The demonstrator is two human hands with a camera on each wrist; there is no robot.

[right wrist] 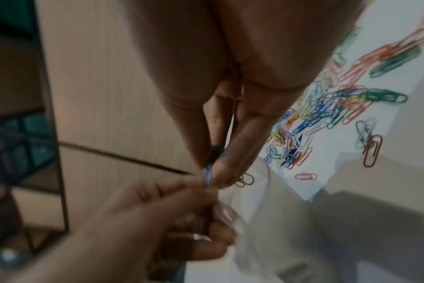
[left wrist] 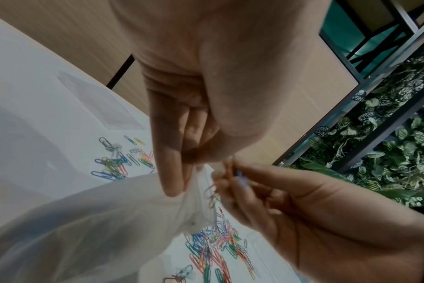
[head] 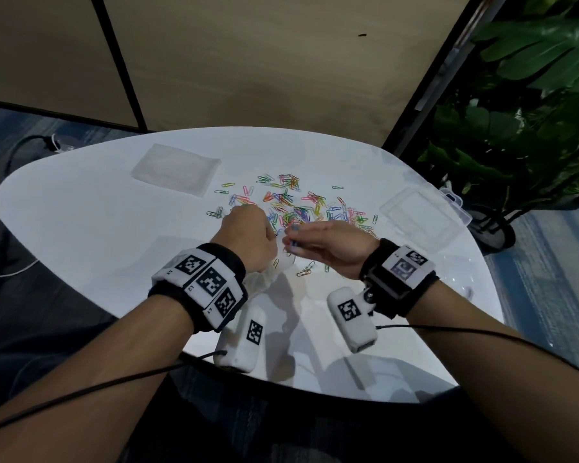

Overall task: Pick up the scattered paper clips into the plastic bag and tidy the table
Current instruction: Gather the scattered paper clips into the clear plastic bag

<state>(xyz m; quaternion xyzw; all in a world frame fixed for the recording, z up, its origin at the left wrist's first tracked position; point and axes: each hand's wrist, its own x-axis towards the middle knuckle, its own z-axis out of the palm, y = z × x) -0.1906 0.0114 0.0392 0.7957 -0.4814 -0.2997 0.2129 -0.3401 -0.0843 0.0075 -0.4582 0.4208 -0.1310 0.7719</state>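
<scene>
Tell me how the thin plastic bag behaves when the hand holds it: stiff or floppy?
Probably floppy: the plastic bag sags and creases below the left hand pinching its rim. Likely very light, as two fingers hold it. Its mouth may collapse, so the right hand brings the clips close.

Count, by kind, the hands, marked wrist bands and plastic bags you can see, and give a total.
Hands: 2, left hand and right hand, which pinches a blue paper clip
Marked wrist bands: 2, left band and right band
Plastic bags: 2, held bag and flat bag
Total: 6
</scene>
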